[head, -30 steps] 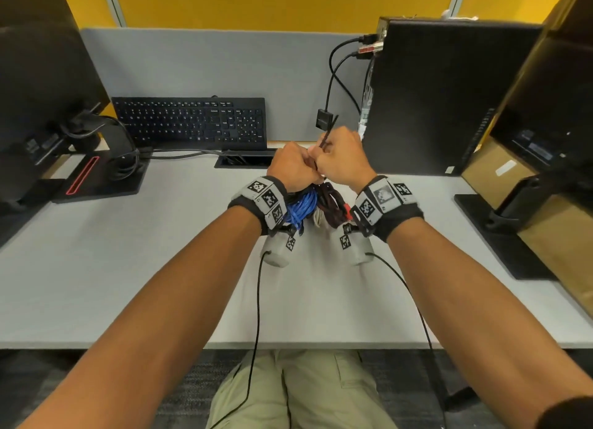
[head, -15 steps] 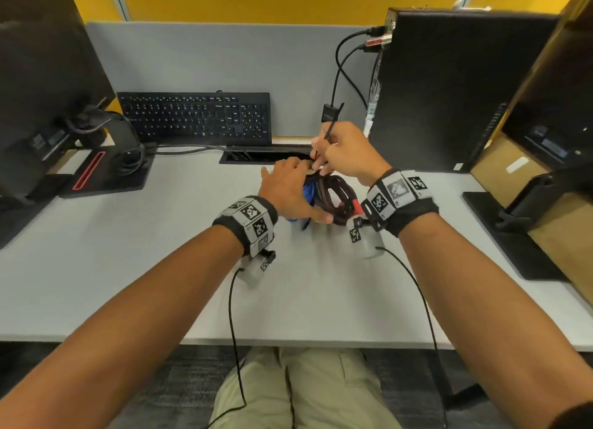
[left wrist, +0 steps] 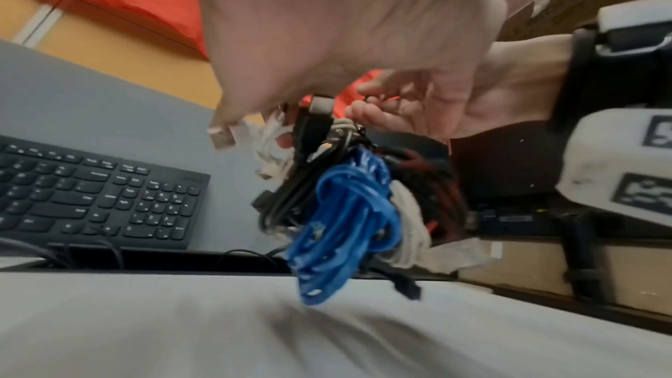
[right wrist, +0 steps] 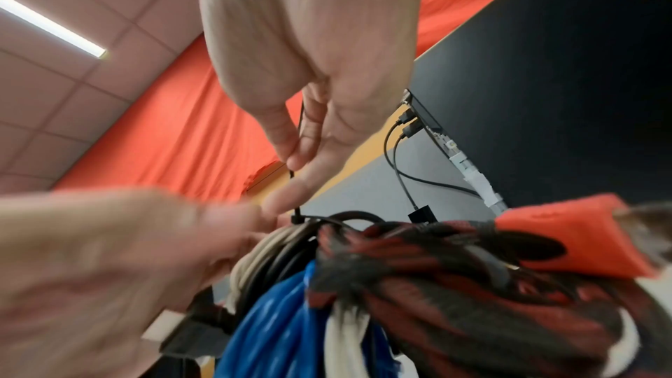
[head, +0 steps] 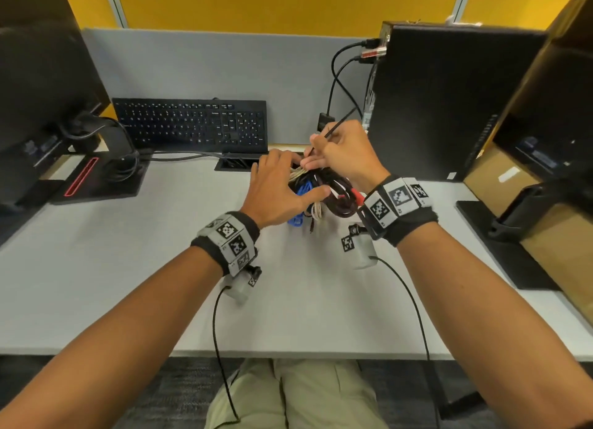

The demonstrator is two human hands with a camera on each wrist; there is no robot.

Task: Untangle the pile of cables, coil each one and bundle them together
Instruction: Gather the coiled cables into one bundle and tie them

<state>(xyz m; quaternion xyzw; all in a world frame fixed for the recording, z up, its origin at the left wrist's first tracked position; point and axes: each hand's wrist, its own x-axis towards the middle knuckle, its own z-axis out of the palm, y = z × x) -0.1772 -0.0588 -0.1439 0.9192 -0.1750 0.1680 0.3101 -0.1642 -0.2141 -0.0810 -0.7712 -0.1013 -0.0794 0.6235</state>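
Bundling stood at the fastening stage: the black tie (right wrist: 299, 125) wanted a steady pull while the coils were kept gathered. The right hand (head: 345, 154) pinched that tie, lifting the cable bundle (head: 324, 192) just off the desk (head: 128, 268). The left hand (head: 279, 191), fingers spread, steadied the bundle.

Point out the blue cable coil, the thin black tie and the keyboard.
blue cable coil (left wrist: 345, 229), left wrist view, middle of its loops.
thin black tie (head: 337, 127), head view, the strand above the right hand.
keyboard (head: 189, 125), head view, its key field.
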